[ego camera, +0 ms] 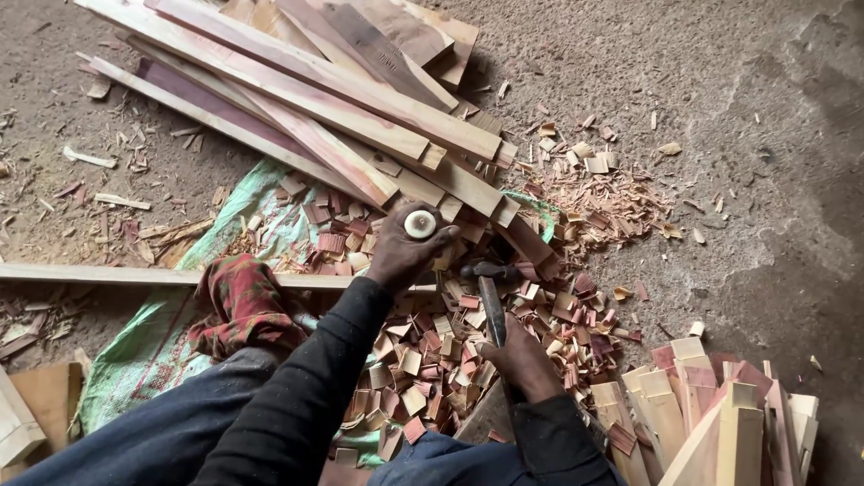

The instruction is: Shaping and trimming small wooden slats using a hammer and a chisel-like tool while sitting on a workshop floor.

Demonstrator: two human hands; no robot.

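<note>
Left hand [402, 255] is closed round a chisel handle with pale round top [419, 224], held upright over the heap of wood chips [423, 360]. Right hand [520, 360] grips a hammer [487, 274], its head just right of the chisel. Keep the chisel vertical & strike square — planks [315, 99] lie beyond the heap.

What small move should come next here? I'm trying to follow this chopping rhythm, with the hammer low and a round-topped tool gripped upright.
Probably raise the hammer and bring it down on the pale round top of the tool. The left hand holds that tool upright over the pile of wood chips, while the right hand grips the hammer handle with its head low beside the tool, not touching it.
</note>
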